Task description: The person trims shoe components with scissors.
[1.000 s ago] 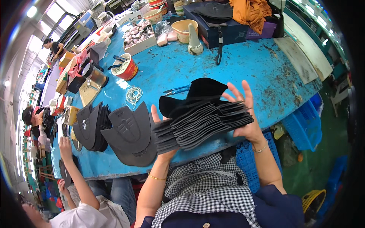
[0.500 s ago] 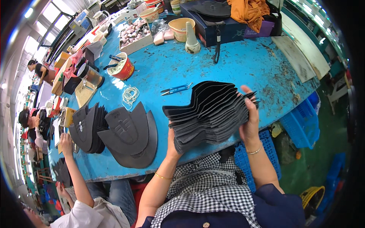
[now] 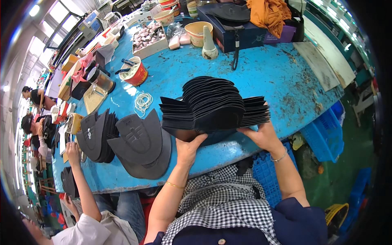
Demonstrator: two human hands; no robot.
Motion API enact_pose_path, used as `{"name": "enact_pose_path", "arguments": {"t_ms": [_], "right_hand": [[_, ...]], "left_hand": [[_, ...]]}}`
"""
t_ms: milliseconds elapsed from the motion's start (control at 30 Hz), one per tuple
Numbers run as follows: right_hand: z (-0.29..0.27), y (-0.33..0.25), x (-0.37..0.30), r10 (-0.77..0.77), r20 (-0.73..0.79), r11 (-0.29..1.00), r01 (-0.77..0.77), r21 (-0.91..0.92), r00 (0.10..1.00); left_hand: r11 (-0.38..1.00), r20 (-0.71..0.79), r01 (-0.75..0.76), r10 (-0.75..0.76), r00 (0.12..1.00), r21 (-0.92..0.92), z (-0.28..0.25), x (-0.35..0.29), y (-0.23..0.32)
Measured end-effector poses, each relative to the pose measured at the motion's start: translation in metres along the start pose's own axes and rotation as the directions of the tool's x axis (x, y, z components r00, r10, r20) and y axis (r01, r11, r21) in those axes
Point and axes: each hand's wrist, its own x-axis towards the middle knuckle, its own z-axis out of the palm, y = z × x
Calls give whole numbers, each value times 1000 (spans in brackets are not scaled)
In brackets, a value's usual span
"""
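Note:
Both my hands hold up a thick stack of black shoe-upper pieces (image 3: 214, 104) above the near edge of the blue table. The stack is fanned out, with its curved edges in layers and a wing on each side. My left hand (image 3: 188, 150) grips its lower left, thumb in front; the other fingers are hidden beneath. At the right wing, my right hand (image 3: 263, 134) is closed on it with the thumb along the lower edge. Left of my hands lie a pile of similar dark pieces (image 3: 141, 141) and a second pile (image 3: 96, 136) with a small light mark on top.
The blue table (image 3: 281, 77) bears a coil of pale cord (image 3: 143, 103), a red tub (image 3: 134, 71), a box of pinkish blocks (image 3: 150, 40) and a cone-shaped spool (image 3: 208, 47). At left, a co-worker's hand (image 3: 72, 154) rests near the edge. Blue crates (image 3: 324, 134) stand below right.
My hands have turned the stack so its curved edges face up and its wings spread left and right. It has shifted slightly left and now covers the blue thread snips.

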Motion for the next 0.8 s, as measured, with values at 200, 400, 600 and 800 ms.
{"name": "enact_pose_path", "arguments": {"t_ms": [200,400,600,800], "right_hand": [[-10,-28,5,-96,120,992,85,91,988],[-10,-13,-3,-118,51,925,92,368,992],[-5,-53,26,124,-277,910,2,415,953],[-1,-48,18,172,-274,705,76,705,946]], "left_hand": [[917,185,-198,141,973,345,-59,-17,-31],[875,242,-127,11,970,467,-39,-19,-11],[902,249,-240,156,956,359,17,-12,36],[827,236,-442,379,895,348,6,-12,16]]}}
